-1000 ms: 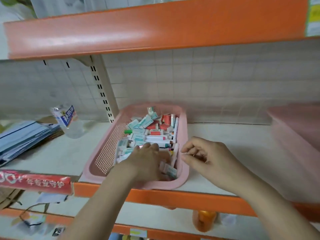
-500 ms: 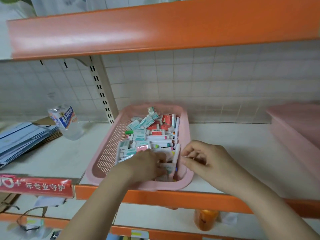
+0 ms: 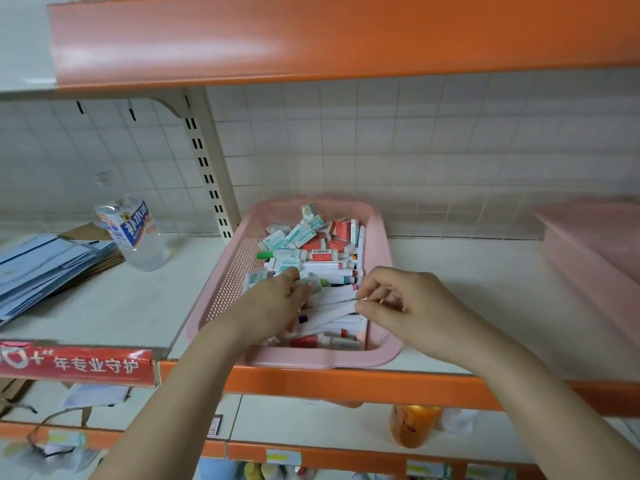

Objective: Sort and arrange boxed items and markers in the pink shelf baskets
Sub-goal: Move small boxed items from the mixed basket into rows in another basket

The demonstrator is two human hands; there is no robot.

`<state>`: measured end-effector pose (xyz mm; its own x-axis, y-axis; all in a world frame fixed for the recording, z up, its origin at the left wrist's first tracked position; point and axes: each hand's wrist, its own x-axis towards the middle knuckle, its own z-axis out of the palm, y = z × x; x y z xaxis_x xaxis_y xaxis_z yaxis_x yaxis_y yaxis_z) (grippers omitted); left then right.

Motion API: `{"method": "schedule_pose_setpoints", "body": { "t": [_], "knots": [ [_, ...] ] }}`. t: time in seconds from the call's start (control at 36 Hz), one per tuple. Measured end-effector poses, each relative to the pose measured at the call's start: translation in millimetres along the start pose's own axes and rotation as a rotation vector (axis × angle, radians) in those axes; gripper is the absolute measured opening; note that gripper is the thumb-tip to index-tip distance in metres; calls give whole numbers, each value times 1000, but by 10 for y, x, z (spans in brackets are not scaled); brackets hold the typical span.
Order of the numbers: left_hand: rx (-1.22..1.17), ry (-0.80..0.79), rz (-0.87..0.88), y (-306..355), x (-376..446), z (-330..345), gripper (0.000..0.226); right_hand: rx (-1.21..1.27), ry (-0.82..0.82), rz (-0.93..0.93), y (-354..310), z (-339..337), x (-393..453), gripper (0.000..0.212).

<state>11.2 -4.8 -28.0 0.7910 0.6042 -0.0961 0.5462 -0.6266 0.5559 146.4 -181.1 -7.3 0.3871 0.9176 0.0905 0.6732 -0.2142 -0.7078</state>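
Head view: a pink basket (image 3: 221,289) is set at the shelf's (image 3: 450,289) front edge, within easy reach. A small box (image 3: 311,283) is gripped by the left hand (image 3: 273,299); a white marker (image 3: 332,311) is pinched at its 3 o'clock end by the right hand (image 3: 408,306), seemingly for aligning. Teal and red boxes (image 3: 311,237) are heaped toward 12 o'clock.

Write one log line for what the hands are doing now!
left hand: holds small box | right hand: pinches white marker end | pink basket: on shelf
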Motion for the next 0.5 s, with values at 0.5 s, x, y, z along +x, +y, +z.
{"method": "schedule_pose_setpoints", "body": {
  "t": [0.5],
  "knots": [
    [-397,49,-71,-35,13,35,32,-123,-365,56,-270,337,354,56]
  ]
}}
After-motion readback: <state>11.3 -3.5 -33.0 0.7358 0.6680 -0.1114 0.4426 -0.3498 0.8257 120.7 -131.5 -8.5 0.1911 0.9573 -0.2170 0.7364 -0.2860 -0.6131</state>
